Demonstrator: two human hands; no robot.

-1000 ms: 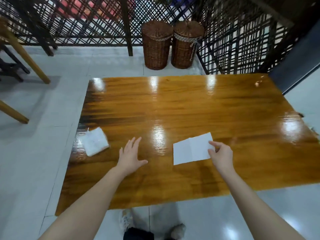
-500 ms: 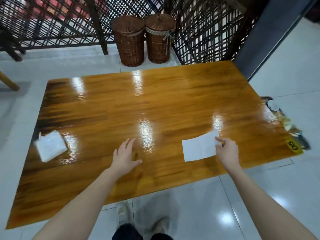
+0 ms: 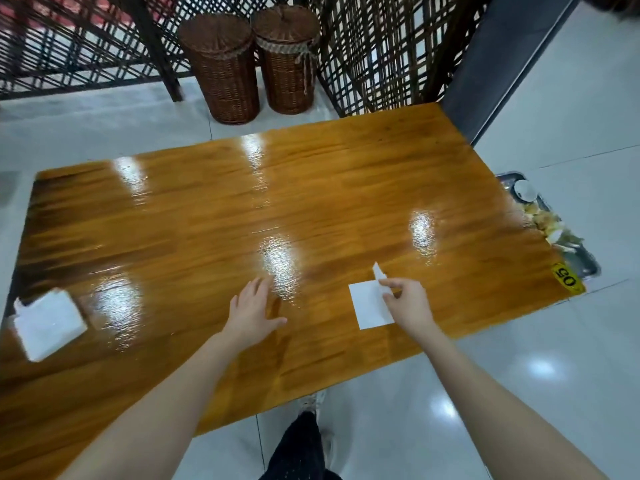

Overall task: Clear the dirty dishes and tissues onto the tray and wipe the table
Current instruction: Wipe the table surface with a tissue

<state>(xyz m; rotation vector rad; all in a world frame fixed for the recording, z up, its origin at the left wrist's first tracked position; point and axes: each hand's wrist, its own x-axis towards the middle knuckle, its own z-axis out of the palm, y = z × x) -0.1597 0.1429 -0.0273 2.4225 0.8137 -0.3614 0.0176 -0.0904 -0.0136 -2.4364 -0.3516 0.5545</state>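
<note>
A white tissue lies on the glossy wooden table near its front edge. My right hand pinches the tissue's right edge and lifts a corner off the wood. My left hand rests flat on the table with fingers spread, left of the tissue. A white tissue pack lies at the table's left end. A metal tray with dishes and scraps sits beyond the table's right edge, partly hidden by it.
Two lidded wicker baskets stand on the floor behind the table, in front of a dark lattice screen. A yellow number tag marks the table's right front corner. Pale tiled floor surrounds the table.
The view has swung right, revealing the tray. My right hand has folded the tissue's right part up and over; the left hand stays flat on the table.
</note>
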